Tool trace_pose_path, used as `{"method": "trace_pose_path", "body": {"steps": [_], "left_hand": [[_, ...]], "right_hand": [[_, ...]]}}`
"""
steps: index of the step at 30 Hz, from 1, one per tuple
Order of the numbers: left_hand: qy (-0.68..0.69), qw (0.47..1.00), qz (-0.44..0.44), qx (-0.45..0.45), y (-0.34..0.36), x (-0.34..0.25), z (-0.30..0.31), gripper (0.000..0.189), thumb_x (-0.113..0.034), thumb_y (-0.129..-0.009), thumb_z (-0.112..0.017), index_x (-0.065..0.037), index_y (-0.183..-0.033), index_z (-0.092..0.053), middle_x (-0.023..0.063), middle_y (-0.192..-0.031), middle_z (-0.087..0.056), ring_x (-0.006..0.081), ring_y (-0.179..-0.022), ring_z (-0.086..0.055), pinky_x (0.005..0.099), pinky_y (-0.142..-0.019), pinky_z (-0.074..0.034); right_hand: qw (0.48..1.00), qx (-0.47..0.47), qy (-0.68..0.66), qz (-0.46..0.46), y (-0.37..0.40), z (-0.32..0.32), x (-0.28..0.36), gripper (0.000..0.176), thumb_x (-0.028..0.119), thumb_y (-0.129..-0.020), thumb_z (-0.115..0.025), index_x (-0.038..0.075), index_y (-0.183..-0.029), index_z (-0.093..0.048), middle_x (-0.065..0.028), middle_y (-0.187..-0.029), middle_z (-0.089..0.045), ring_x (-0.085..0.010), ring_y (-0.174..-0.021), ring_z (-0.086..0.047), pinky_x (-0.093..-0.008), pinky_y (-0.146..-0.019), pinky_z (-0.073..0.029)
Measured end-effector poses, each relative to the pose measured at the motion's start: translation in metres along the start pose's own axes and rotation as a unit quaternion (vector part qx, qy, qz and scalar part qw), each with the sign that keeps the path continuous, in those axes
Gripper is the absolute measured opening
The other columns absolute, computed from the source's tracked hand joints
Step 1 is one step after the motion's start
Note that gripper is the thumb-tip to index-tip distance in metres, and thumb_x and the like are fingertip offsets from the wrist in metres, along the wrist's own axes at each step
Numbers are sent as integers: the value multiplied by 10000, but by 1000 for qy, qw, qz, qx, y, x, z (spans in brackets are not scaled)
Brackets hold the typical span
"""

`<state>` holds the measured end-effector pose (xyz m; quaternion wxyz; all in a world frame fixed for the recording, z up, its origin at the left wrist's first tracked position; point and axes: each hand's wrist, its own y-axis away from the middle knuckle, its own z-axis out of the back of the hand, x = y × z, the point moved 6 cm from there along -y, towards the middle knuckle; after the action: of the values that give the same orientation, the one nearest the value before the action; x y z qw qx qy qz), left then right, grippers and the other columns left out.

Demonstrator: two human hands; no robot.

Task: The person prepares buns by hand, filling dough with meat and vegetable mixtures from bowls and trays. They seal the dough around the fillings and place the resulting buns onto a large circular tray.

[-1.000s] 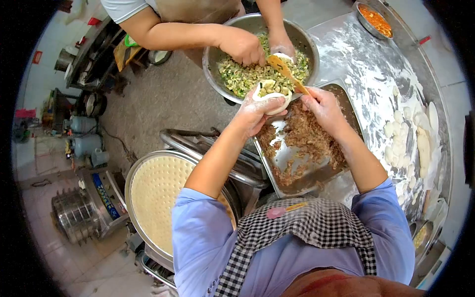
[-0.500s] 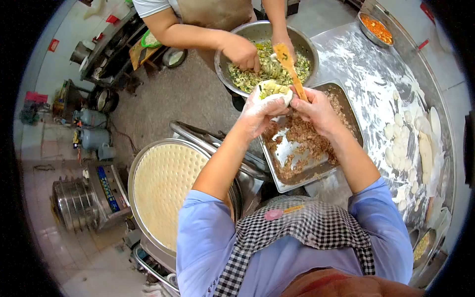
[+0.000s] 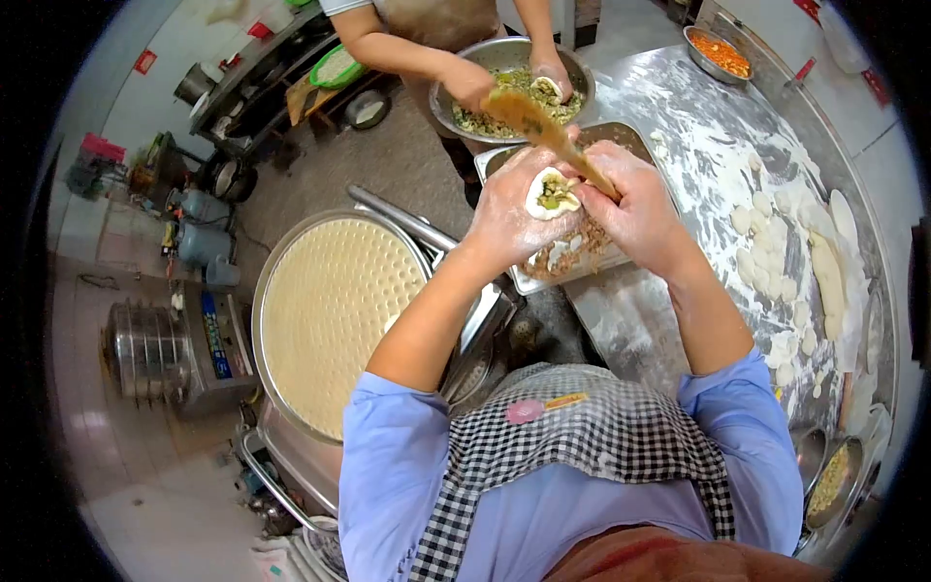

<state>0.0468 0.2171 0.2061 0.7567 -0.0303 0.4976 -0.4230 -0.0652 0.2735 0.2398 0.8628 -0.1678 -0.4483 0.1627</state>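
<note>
A white dough wrapper (image 3: 552,194) with green and yellow filling sits in my left hand (image 3: 509,215), its fingers curled round it and its top open. My right hand (image 3: 635,209) grips the handle of a wooden spatula (image 3: 531,118) and touches the edge of the dough. The spatula blade, smeared with filling, points up and left. Below my hands lies a metal tray (image 3: 527,282) with brown minced filling (image 3: 572,254). Beyond it, a co-worker's hands are at a large metal bowl (image 3: 585,82) of green filling; one holds a small filled wrapper (image 3: 546,89).
A round perforated steamer tray (image 3: 335,310) stands at the left. On the floured metal table (image 3: 698,145) at the right lie several dough pieces (image 3: 771,262) and a dough roll (image 3: 827,286). A bowl of orange filling (image 3: 719,54) stands at the back right.
Both my hands have turned, and the dough is more gathered round its filling. The spatula tilts further left. The co-worker's one hand now holds a wrapper. The view has shifted.
</note>
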Motion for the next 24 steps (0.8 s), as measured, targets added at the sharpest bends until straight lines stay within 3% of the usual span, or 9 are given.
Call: {"method": "trace_pose_path", "body": {"steps": [3, 9, 10, 12, 15, 18, 21, 22, 24], "left_hand": [[-55, 990, -120, -47, 24, -18, -7, 531, -234, -659, -736, -26, -1113, -557, 134, -1123, -578, 241, -1027, -548, 333, -878, -430], [218, 971, 5, -98, 84, -16, -38, 259, -207, -741, -673, -18, -910, -623, 88, -879, -603, 199, -854, -571, 307, -778, -450], [149, 985, 30, -86, 94, -21, -38, 240, -213, -771, -640, -13, -902, -618, 88, -875, -605, 188, -840, -570, 298, -773, -448], [13, 994, 92, -63, 115, -32, -36, 231, -225, -833, -573, -3, -887, -607, 87, -867, -608, 166, -812, -568, 279, -764, -444], [178, 957, 193, -126, 156, -26, -40, 347, -286, -926, -436, 3, -808, -588, 77, -791, -616, 117, -723, -548, 270, -653, -444], [147, 926, 253, -237, 202, -22, -43, 409, -309, -926, -449, -9, -689, -596, 89, -635, -598, 174, -543, -543, 287, -550, -430], [141, 933, 202, -263, 225, -19, -45, 451, -370, -929, -404, -11, -774, -629, 98, -705, -621, 186, -651, -584, 277, -645, -454], [293, 877, 261, -279, 231, -5, -44, 456, -388, -931, -382, -16, -833, -627, 95, -748, -625, 187, -694, -590, 278, -678, -458], [451, 761, 319, -339, 242, 0, -31, 514, -464, -929, -290, -21, -1080, -503, 112, -1015, -553, 203, -915, -555, 315, -816, -448]], "right_hand": [[985, -49, 121, 112, 36, -5, 30, 358, 11, -712, -545, 30, -1069, -572, -139, -978, -570, -280, -827, -600, -337, -695, -494], [965, 16, 218, 143, 91, -31, 45, 392, 11, -675, -562, 46, -1065, -584, -105, -1014, -565, -252, -830, -597, -334, -676, -491], [969, 33, 197, 144, 95, -32, 46, 385, 12, -680, -559, 41, -1063, -584, -109, -1013, -563, -251, -814, -596, -326, -655, -493], [999, 3, 32, 35, 102, -27, 32, 287, 31, -794, -514, 30, -1072, -583, -88, -1053, -562, -189, -798, -583, -305, -643, -487], [943, -21, -297, -148, 120, -56, -5, 248, 97, -909, -443, -1, -1110, -552, -81, -1109, -544, -140, -855, -568, -288, -707, -485], [814, -53, -496, -297, 164, -126, -26, 298, 122, -926, -428, -43, -1168, -482, -118, -1091, -544, -166, -911, -570, -291, -785, -477], [676, 9, -651, -345, 185, -186, -30, 287, 142, -927, -437, -50, -1138, -456, -123, -1067, -553, -187, -955, -571, -294, -847, -456], [625, 13, -694, -356, 177, -198, -22, 264, 146, -922, -448, -46, -1100, -481, -118, -1043, -567, -188, -937, -580, -291, -840, -460], [740, 91, -578, -333, 148, -201, 0, 242, 159, -913, -464, -37, -1044, -520, -102, -956, -602, -184, -876, -600, -286, -796, -479]]}}
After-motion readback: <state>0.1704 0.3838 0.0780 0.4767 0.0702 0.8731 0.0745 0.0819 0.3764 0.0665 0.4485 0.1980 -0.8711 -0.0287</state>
